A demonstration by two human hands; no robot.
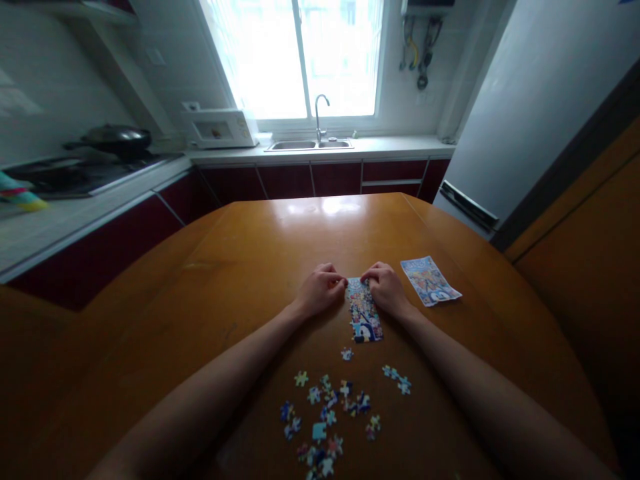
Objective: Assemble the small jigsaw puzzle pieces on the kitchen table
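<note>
A partly assembled jigsaw puzzle (365, 313) lies on the wooden table as a narrow upright strip, its left edge uneven with tabs. My left hand (321, 291) is at its top left corner, fingers curled and pinched together; whatever sits between the fingertips is too small to make out. At the top right corner, my right hand (385, 287) has its fingers bent and pressed onto the puzzle's edge. A single loose puzzle piece (347, 354) lies just below the strip. Closer to me are several scattered pieces (319, 431), and a short joined row of pieces (397, 379) lies to their right.
A creased printed picture sheet (430, 281) lies right of my right hand. The round-ended wooden table (240, 247) fills the foreground. Beyond it are a sink (295, 145), a microwave (220, 129), a stove with a pan (117, 139), and a fridge (530, 100).
</note>
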